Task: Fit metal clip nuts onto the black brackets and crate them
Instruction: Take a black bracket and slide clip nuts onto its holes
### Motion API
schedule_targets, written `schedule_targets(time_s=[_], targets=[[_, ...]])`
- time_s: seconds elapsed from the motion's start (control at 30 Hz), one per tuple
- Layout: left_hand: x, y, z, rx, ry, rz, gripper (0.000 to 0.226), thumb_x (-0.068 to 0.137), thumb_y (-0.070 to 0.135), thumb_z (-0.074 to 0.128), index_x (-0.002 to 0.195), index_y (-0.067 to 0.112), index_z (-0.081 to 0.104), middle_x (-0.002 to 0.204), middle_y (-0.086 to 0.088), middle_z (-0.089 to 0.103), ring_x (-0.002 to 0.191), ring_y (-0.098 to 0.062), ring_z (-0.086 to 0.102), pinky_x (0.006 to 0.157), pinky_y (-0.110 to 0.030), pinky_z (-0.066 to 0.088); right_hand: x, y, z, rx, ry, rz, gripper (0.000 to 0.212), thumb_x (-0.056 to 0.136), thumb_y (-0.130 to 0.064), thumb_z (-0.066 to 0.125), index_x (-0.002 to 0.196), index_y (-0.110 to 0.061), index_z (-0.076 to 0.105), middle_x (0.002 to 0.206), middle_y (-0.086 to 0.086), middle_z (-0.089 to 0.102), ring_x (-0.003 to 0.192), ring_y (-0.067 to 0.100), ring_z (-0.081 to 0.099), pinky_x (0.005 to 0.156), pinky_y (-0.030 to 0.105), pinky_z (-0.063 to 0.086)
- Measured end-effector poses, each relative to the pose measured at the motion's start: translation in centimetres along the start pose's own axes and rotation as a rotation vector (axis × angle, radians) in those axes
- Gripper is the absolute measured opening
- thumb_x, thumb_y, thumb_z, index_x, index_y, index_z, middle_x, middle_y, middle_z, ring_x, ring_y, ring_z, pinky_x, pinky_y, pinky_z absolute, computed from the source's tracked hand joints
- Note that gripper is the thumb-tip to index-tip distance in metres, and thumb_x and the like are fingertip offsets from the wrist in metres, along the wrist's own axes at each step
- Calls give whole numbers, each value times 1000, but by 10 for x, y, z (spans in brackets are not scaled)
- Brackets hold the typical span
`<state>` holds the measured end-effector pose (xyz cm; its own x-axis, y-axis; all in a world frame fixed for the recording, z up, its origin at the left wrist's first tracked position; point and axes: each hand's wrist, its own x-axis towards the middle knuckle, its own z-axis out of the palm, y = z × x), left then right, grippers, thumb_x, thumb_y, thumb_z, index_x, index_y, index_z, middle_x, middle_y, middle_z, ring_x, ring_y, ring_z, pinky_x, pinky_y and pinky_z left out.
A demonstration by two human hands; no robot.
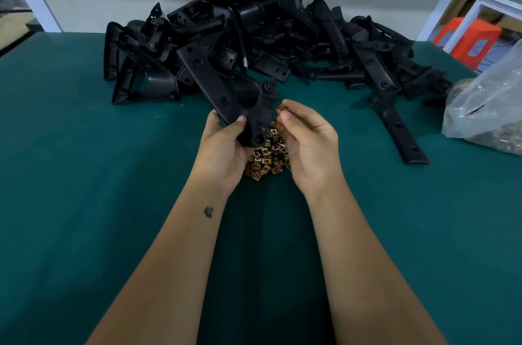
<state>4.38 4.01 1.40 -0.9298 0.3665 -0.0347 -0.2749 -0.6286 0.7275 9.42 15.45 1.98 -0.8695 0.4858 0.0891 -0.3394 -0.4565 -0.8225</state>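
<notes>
Head view, looking down on a green table (84,146). Left hand (223,144) grips a black bracket (226,84) at its lower end — thumb across the front face, fingers curled behind. That bracket is lifted off the table, tilted, its long arm running up and to the left, holes visible along it.

Right hand (308,138) pinches one clip nut (283,107) between thumb and forefinger, the other fingers loosely curled. This nut sits just beside the bracket's right edge; contact cannot be judged.

Below and between the two hands lies a heap of brass-coloured clip nuts (267,158) on the table, partly hidden by the palms.

Behind, against the far edge of the table, a large pile of black brackets (254,30) — tangled, many orientations. One long bracket (401,129) lies apart from the pile, flat on the table to the right of the right hand.

At the right edge, a clear plastic bag (485,107) rests on the table, with small metal parts inside — too blurred to identify. An orange stool (466,36) stands beyond the table's far right corner.
</notes>
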Motion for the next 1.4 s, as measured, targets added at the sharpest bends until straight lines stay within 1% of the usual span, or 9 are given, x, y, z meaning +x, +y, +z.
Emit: schedule_targets(time_s=[0.17, 0.37, 0.5, 0.63, 0.87, 1.0, 1.1, 1.23, 1.4], targets=[[0, 0, 0, 24, -15, 6, 22, 100, -4, 42, 108, 13, 55, 102, -4, 75, 95, -17, 72, 73, -31, 58, 0, -2, -1, 14, 8, 45, 16, 88, 6, 62, 91, -6, 72, 80, 4, 71, 74, 11, 65, 72, 22, 54], [0, -1, -1, 58, -55, 16, 25, 100, -3, 43, 103, 18, 54, 105, -3, 72, 99, -19, 69, 80, -37, 58, -1, -1, 0, -10, -3, 61, 19, 90, 4, 61, 84, -8, 74, 73, 2, 68, 70, 10, 62, 66, 20, 53], [1, -1, -3, 62, -61, 14, 26, 100, -3, 43, 100, 21, 55, 104, -1, 73, 97, -17, 70, 74, -34, 57, 0, -1, 0, -7, 12, 64, 20, 91, 5, 59, 83, -8, 72, 70, 1, 66, 67, 9, 60, 64, 20, 52], [2, -2, -3, 61, -69, 13, 27, 100, -3, 43, 100, 21, 55, 103, 0, 74, 97, -17, 71, 74, -34, 57, 2, 1, -1, -25, 39, 66, 18, 91, 4, 59, 85, -7, 70, 68, -1, 64, 64, 8, 57, 63, 20, 51], [2, -1, -5, 104, -69, 22, 24, 100, -2, 45, 106, 19, 55, 108, -3, 71, 99, -19, 69, 76, -34, 58, 2, 0, -1, 2, -5, 96, 18, 91, 4, 59, 84, -7, 71, 66, -1, 65, 63, 8, 57, 62, 19, 50], [2, -1, -2, 61, -11, -19, 20, 99, 0, 46, 104, 17, 54, 100, -3, 71, 90, -17, 69, 73, -31, 57, -1, 0, 3, 3, -46, 153, 14, 91, 1, 60, 86, -7, 70, 68, -1, 64, 62, 7, 56, 63, 19, 50], [0, -1, -1, -18, 22, -49, 11, 96, 11, 57, 103, 19, 54, 92, 1, 73, 82, -14, 71, 69, -28, 56, -4, 2, 9, -28, -88, 176, 12, 91, 1, 61, 86, -6, 70, 68, -1, 64, 62, 7, 56, 63, 18, 50], [-3, 1, -1, -2, 29, -10, 23, 94, 20, 66, 115, 18, 55, 103, -2, 74, 92, -16, 72, 75, -29, 57, -7, 3, 14, -35, -102, 173, 15, 90, 1, 63, 81, -10, 71, 65, -3, 62, 61, 7, 54, 61, 18, 49], [-6, 3, 1, 45, 33, 9, 25, 95, 21, 65, 117, 19, 53, 106, 0, 73, 94, -15, 72, 74, -28, 57, -7, 4, 16, -90, -61, 146, 21, 88, 0, 65, 73, -13, 71, 60, -4, 56, 58, 7, 47, 59, 18, 44]])
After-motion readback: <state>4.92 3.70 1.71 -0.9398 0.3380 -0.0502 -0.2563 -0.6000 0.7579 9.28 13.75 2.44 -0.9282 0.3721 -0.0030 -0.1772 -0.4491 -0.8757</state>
